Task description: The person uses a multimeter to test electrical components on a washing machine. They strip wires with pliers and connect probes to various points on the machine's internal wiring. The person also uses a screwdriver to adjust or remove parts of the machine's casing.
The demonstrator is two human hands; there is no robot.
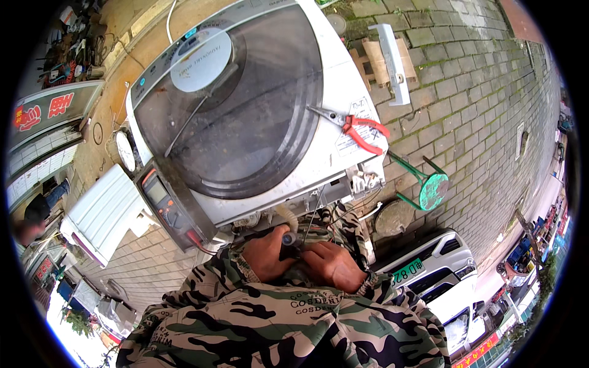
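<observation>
In front of my body, at the near side of a white washing machine [270,211] with a dark see-through lid [257,116], my two hands work close together. My left hand [268,254] is closed around a round grey fitting [289,238], its thumb along the fitting's side. A beige corrugated hose [286,214] runs from there up to the machine's exposed front edge. Just right of it, my right hand [334,265] has its fingers bent and pressed together; whatever they pinch is hidden. Wires and small parts show at the machine's opened edge above the hands.
Red-handled pliers [356,129] lie on the machine's right corner. A multimeter [161,199] in a dark case leans at its left corner, near a white panel [101,211]. To the right stand a green stool [434,190] and a parked white car [438,270]. A white strip [391,64] lies on cardboard.
</observation>
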